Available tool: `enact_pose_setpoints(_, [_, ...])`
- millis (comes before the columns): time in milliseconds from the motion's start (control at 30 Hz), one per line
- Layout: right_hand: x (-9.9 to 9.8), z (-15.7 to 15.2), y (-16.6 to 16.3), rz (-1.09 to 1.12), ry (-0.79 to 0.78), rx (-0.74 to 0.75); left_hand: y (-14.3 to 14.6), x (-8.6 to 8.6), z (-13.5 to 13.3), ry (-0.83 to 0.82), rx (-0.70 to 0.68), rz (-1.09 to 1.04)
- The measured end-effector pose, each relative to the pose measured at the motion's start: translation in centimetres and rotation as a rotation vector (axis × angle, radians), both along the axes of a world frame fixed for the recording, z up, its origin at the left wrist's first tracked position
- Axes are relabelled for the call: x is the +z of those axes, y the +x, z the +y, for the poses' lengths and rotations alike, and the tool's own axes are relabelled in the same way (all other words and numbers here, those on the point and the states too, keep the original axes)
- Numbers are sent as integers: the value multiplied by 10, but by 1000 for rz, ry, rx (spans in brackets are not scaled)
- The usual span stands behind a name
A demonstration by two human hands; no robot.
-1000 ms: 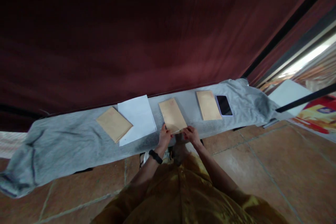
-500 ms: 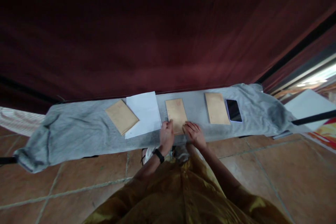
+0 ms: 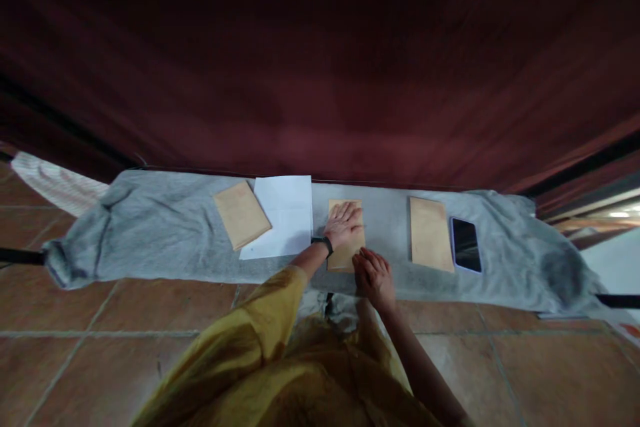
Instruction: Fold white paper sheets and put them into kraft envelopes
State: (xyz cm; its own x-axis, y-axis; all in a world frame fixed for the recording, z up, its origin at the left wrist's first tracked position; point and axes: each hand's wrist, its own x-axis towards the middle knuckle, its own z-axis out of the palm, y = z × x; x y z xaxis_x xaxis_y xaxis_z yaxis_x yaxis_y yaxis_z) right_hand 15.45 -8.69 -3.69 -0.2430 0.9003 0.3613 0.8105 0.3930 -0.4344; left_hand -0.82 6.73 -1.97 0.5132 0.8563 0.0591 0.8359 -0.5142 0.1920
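My left hand [image 3: 344, 222], with a black band on its wrist, lies flat and open on the middle brown envelope [image 3: 345, 255], fingers stretched across its upper half. At that envelope's near right corner rests my right hand [image 3: 373, 274], its fingers curled down onto the edge and the grey cloth [image 3: 160, 240]. A white sheet of paper [image 3: 281, 213] lies just left of the envelope. Another brown envelope [image 3: 241, 213] overlaps that sheet's left side. A third brown envelope [image 3: 430, 242] lies to the right.
A dark phone [image 3: 465, 244] lies face up beside the right envelope. The grey cloth covers a long low surface against a dark red curtain [image 3: 320, 80]. Brown floor tiles [image 3: 100, 347] run along the near side. A black bar [image 3: 20, 255] pokes out at the left.
My left hand slid from the middle envelope's near left corner up onto its face and flattened out. My right hand stayed at the near right corner. The view swung left.
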Motion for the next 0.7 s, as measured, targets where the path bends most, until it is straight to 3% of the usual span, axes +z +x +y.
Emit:
enact_pose_setpoints(133, [-1,0,1,4,-7,14,-4,-7,-9,21,-72,19])
enact_pose_setpoints(300, [-4,-1,3,21,-20,34,-19,-12,-49,65,-215,4])
enact_pose_setpoints(533, [-6,-4,3,35,-52,-4,-40,5,-106,11,-300,-13])
enact_pose_setpoints(700, [-9,13,13,91,-44,25,-45,10,-126,-50,-280,-69])
